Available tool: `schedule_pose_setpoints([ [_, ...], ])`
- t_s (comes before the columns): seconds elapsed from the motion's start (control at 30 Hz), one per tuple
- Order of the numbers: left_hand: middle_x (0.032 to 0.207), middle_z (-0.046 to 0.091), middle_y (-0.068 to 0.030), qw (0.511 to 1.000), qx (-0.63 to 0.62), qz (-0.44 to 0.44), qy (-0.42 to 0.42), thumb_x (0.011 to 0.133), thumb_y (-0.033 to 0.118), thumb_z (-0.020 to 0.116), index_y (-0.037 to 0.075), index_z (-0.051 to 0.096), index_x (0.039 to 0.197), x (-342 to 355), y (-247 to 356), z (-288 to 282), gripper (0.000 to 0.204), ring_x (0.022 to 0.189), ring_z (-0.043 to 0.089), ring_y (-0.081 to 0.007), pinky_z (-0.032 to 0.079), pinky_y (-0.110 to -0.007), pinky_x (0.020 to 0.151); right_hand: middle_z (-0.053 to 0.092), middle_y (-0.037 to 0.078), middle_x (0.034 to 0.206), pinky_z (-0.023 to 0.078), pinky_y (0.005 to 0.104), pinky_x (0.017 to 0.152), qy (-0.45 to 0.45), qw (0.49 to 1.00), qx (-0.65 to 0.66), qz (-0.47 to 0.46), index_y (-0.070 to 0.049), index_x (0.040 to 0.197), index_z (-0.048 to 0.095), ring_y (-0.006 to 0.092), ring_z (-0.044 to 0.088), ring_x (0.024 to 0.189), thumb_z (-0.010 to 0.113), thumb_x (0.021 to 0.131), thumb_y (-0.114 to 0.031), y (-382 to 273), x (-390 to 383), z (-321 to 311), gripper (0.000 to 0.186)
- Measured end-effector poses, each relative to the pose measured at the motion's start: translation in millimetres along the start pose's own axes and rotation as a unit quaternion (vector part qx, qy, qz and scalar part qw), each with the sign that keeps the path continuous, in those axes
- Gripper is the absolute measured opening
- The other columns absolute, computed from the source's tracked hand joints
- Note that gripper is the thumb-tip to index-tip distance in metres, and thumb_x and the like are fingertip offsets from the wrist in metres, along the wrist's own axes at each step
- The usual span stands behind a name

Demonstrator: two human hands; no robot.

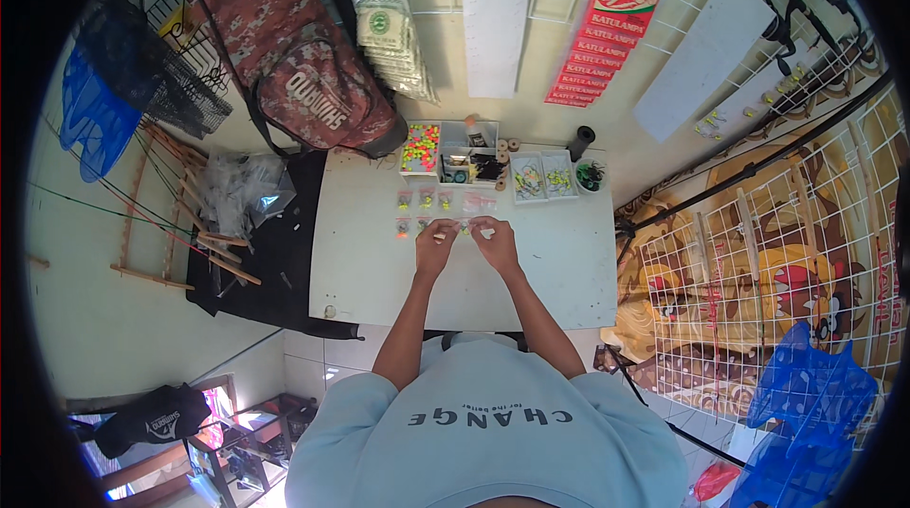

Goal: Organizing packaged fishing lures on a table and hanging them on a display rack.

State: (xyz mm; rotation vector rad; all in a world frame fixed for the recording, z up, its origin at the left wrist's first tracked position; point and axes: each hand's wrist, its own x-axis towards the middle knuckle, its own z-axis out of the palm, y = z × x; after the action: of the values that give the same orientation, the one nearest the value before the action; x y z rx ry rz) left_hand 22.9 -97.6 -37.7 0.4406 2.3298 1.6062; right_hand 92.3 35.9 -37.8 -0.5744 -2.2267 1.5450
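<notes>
- Left hand (435, 233), in the head view: thumb and fingertips are drawn together, apparently pinching the left side of a small clear packet (464, 230); the exact grip is too small to read.
- Right hand (492, 234) mirrors it, fingertips gathered at the packet's right side. Holding it from both sides probably keeps something so light and limp steady.
- That packet, with a yellow-green item showing, sits between the hands, nearer the surface's far edge than its near one, likely because the forearms reach there comfortably.
- Filled packets (426, 199) lie in short rows just beyond and left of the left hand, spaced apart, perhaps so each can be seen separately.
- Another clear packet (480, 203), with red marking, lies flat beyond the right hand, within easy reach.
- Along the far edge of the white table (379, 285), left of its middle, a box of bright beads (420, 148) stands beside a compartment tray (455, 183); the walls presumably stop small parts mixing or rolling.
- Toward the far right corner, a divided white tray (543, 199) holds small yellow-green pieces, next to a round tub (590, 188) and a black cylinder (581, 140); this placing seems to leave working room near the hands.
</notes>
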Motion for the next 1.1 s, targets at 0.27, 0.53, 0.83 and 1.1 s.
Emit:
schedule_pose_setpoints([
  [0.27,0.086,0.068,-0.0056,1.0,-0.025,-0.008,0.013,0.082,0.015,0.067,0.007,0.063,0.096,25,-54,-52,0.017,0.076,0.065,-0.014,0.05,-0.029,0.07,0.067,0.011,0.077,0.048,0.0296,0.06,0.059,0.997,-0.014,0.039,0.0,0.087,0.064,0.0159,0.065,0.073,0.068,0.076,-0.008,-4,3,81,0.014],
  [0.53,0.081,0.069,-0.0108,0.992,0.119,0.011,-0.044,0.079,0.014,0.065,0.01,0.065,0.094,43,-88,-63,0.016,0.077,0.067,-0.0238,0.053,-0.035,0.071,0.069,0.006,0.075,0.045,0.0338,0.078,0.07,0.985,-0.152,0.035,-0.009,0.08,0.07,0.0234,0.06,0.077,0.067,0.074,-0.01,18,8,117,0.008],
  [0.83,0.082,0.069,-0.0085,0.984,0.17,-0.003,-0.057,0.078,0.017,0.066,0.014,0.066,0.096,55,-94,-65,0.018,0.079,0.065,-0.0264,0.052,-0.038,0.071,0.069,0.004,0.077,0.045,0.0376,0.081,0.104,0.968,-0.221,0.047,-0.012,0.08,0.072,0.0291,0.054,0.088,0.068,0.072,-0.013,19,13,133,0.009],
  [1.1,0.084,0.069,-0.0034,0.977,0.205,0.005,-0.06,0.078,0.017,0.065,0.016,0.064,0.101,54,-97,-67,0.023,0.089,0.057,-0.0271,0.05,-0.039,0.077,0.069,0.008,0.079,0.046,0.0393,0.081,0.119,0.953,-0.262,0.093,-0.011,0.083,0.073,0.0309,0.055,0.089,0.067,0.074,-0.017,20,12,137,0.012],
])
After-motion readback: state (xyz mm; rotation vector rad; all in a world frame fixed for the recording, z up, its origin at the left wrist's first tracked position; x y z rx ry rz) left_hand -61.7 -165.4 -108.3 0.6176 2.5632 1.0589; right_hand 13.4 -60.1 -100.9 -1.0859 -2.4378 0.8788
